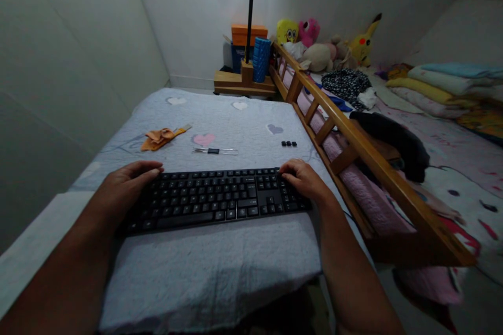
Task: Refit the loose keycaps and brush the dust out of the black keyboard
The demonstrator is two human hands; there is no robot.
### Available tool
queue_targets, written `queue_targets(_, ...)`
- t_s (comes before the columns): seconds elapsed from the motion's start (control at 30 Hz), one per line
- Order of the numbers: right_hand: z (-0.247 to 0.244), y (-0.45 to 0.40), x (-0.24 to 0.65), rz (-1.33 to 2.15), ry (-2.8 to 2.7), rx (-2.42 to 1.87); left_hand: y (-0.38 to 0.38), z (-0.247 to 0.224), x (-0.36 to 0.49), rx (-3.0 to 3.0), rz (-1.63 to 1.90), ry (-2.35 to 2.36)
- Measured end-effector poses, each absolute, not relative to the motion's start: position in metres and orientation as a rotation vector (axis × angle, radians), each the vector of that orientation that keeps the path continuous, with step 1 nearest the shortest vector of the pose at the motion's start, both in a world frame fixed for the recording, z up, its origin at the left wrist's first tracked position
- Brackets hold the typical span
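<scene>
A black computer keyboard (212, 196) lies across the cloth-covered table, slightly tilted in view. At its left end my left hand (131, 180) grips the far corner, thumb and fingers closed on the edge. The right end is held by my right hand (301, 178), its fingers bent over the far corner beside the number pad. Beyond the keyboard rests a wire tool with a black grip (213, 151), which looks like a keycap puller. Three small black keycaps (288, 144) sit in a row to the right. An orange cloth (157, 138) and a yellow-handled brush (183, 130) lie together farther left.
A wooden bed rail (334, 110) runs along the table's right side. Past it is a bed with plush toys (318, 56), clothes and folded bedding (448, 84). At the back stand a dark pole (250, 10), a blue foam roller (261, 60) and an orange box (249, 34).
</scene>
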State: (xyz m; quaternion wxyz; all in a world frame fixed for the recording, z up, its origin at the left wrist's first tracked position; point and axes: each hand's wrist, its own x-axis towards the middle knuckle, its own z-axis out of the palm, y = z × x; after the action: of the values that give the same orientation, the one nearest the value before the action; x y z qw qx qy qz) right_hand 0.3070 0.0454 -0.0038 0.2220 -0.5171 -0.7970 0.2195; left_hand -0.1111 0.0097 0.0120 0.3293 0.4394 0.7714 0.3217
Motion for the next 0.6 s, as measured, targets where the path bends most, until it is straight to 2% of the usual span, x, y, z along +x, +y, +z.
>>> queue_targets(0.6, -0.0083, 0.0469, 0.3051, 0.56, -2.274, -1.43, 0.0113, 0.0042, -0.1176, 1.187, 0.852, 1.999)
